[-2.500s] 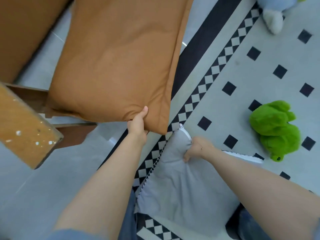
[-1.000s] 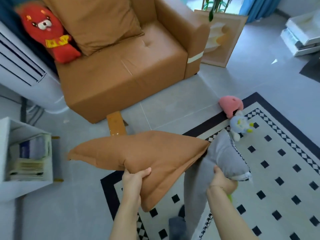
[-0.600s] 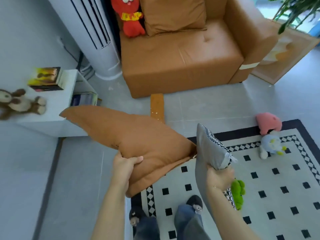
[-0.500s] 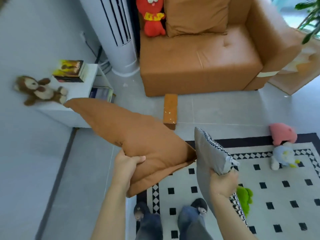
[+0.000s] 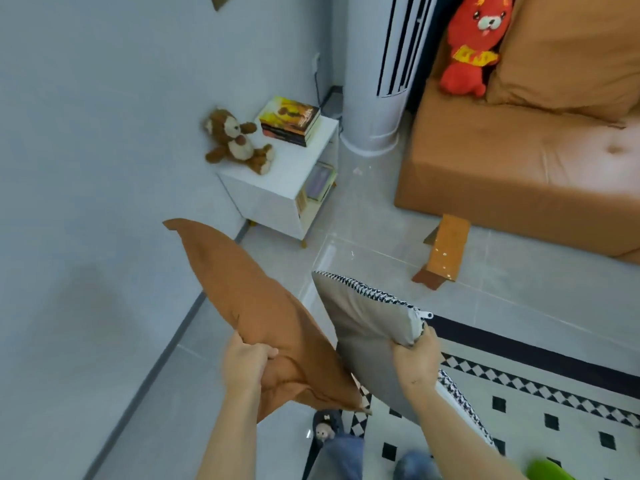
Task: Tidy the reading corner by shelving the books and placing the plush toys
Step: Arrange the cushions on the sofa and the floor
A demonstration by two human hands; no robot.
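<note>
My left hand (image 5: 244, 362) grips an edge of a brown cushion (image 5: 252, 306) held in the air. My right hand (image 5: 417, 362) grips a corner of a grey cushion (image 5: 367, 327) with a black-and-white patterned side. A brown plush monkey (image 5: 235, 140) sits on a small white shelf unit (image 5: 280, 188), beside a stack of books (image 5: 291, 121). More books stand inside the unit. A red plush toy (image 5: 474, 43) leans on the brown sofa (image 5: 519, 161). A sliver of a green plush (image 5: 549, 471) shows at the bottom right.
A white tower air conditioner (image 5: 381, 71) stands between shelf unit and sofa. A small wooden stool (image 5: 445, 251) sits on the grey tiles in front of the sofa. A black-and-white checked rug (image 5: 540, 393) lies at lower right. Another brown cushion (image 5: 571, 53) rests on the sofa.
The view has swung left toward the wall and shelf unit. Both cushions stay gripped and raised; the pink and blue plush toys on the rug have left the frame.
</note>
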